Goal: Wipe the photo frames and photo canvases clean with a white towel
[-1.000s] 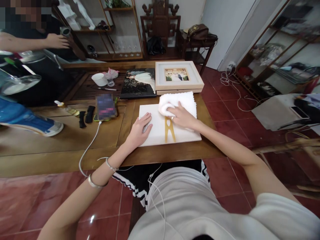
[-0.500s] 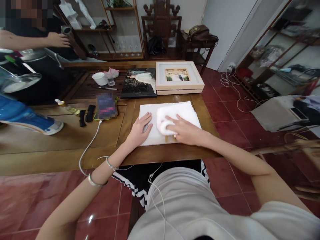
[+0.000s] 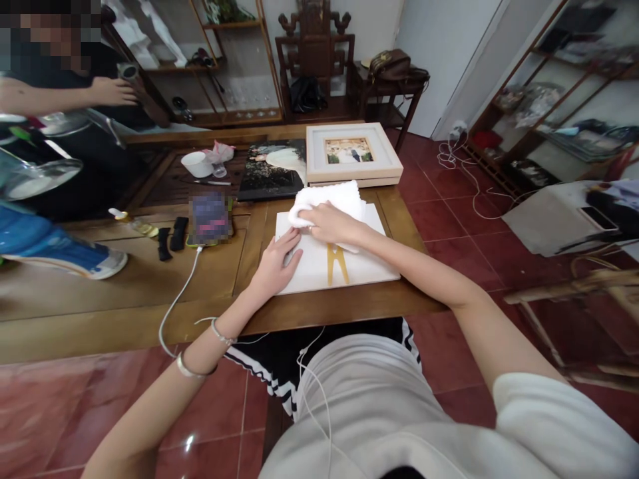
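A white rectangular board (image 3: 309,269) lies flat near the table's front edge, with a yellow shape like a forked letter (image 3: 338,263) on its face. My left hand (image 3: 277,263) rests flat on the board's left side, fingers stretched out. My right hand (image 3: 332,223) grips a folded white towel (image 3: 329,197) and presses it on the upper part of the board. The towel hides the board's far edge. Just beyond it sit a light wood picture frame (image 3: 394,166) with a small photo and a dark photo panel (image 3: 272,169) showing a white dress.
On the left are a phone (image 3: 210,219) on a white cable (image 3: 172,293), two black straps (image 3: 172,239), a dropper bottle (image 3: 134,223), a white cup (image 3: 196,164) and a blue bag (image 3: 54,233). Across the table, a co-worker's hand (image 3: 114,92) holds a dark cylindrical object.
My right hand has moved the towel up and left across the board, uncovering the yellow shape. My left hand stays in place on the board.
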`<state>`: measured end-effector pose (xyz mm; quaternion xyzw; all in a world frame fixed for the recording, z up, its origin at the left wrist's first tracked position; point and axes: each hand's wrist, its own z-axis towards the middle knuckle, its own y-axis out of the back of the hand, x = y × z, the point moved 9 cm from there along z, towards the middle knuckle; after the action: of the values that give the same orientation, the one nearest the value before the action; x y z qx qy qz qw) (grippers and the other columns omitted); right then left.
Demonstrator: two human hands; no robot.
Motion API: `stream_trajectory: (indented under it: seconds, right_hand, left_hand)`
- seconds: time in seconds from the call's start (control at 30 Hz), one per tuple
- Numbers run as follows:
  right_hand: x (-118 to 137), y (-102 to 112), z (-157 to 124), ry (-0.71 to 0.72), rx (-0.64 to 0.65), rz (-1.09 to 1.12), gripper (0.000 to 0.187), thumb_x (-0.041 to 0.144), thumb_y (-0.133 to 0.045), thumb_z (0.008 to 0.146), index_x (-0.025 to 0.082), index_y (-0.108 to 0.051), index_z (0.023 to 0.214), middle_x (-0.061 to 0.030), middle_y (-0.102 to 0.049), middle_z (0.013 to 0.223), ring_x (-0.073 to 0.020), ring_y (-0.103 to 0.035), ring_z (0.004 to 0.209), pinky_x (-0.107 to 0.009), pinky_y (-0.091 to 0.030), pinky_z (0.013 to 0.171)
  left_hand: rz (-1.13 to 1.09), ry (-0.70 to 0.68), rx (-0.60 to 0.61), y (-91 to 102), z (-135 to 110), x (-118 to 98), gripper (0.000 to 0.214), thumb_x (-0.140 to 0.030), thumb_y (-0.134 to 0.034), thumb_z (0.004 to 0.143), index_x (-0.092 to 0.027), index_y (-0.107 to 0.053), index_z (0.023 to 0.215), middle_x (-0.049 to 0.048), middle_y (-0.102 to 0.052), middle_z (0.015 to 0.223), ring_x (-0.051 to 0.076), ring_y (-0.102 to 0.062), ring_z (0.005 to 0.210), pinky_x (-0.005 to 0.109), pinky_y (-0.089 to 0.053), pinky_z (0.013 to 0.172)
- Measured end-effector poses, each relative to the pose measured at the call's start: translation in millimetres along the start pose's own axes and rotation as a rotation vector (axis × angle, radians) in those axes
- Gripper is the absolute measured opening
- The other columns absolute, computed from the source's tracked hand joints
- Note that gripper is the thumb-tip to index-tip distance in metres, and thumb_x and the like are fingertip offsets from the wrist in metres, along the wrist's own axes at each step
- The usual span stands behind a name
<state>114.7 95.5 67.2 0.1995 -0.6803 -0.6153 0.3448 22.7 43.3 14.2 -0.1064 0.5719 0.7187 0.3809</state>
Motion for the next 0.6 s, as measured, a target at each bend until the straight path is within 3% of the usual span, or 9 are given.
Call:
stream_trajectory:
  seconds: [0.1,0.37,0.47,0.6]
  right_hand:
    - [-8,1,-8,-0.050,-0.001,-0.011,0.031,0.011,-0.043,0.088,0.013,-0.061,0.112,-0.0169,-0.067,0.106,-0.0269,-0.060,0.092,-0.032,-0.036,0.075]
    - [-68,20,-61,-0.253,-0.001,-0.023,0.027,0.011,-0.042,0.083,0.016,-0.061,0.101,-0.0142,-0.066,0.098,-0.0271,-0.060,0.087,-0.030,-0.034,0.067]
    - [-64,22,-57,-0.276,0.041,-0.038,0.027,0.012,-0.043,0.084,0.015,-0.062,0.103,-0.0153,-0.066,0.102,-0.0276,-0.059,0.090,-0.030,-0.035,0.069]
    - [-28,21,-20,-0.183,0.086,-0.018,0.025,0.018,-0.044,0.088,0.013,-0.064,0.102,-0.0157,-0.066,0.104,-0.0257,-0.059,0.091,-0.029,-0.034,0.068]
  left_hand:
    - [-0.002,-0.005,0.002,0.1,0,0,0.043,-0.034,-0.046,0.093,-0.016,-0.061,0.129,0.0139,-0.053,0.142,0.029,-0.044,0.137,0.057,-0.029,0.115]
    - [-0.009,-0.007,-0.002,-0.5,0,-3,0.041,-0.032,-0.047,0.093,-0.015,-0.062,0.126,0.0149,-0.055,0.141,0.029,-0.045,0.137,0.057,-0.030,0.114]
    - [-0.005,-0.011,-0.006,-0.4,0,-3,0.041,-0.032,-0.047,0.093,-0.015,-0.062,0.126,0.0148,-0.055,0.141,0.029,-0.045,0.137,0.058,-0.030,0.114]
    - [-0.001,-0.008,0.002,-1.1,0,-1,0.040,-0.032,-0.047,0.093,-0.017,-0.062,0.126,0.0140,-0.055,0.141,0.029,-0.045,0.136,0.058,-0.030,0.114]
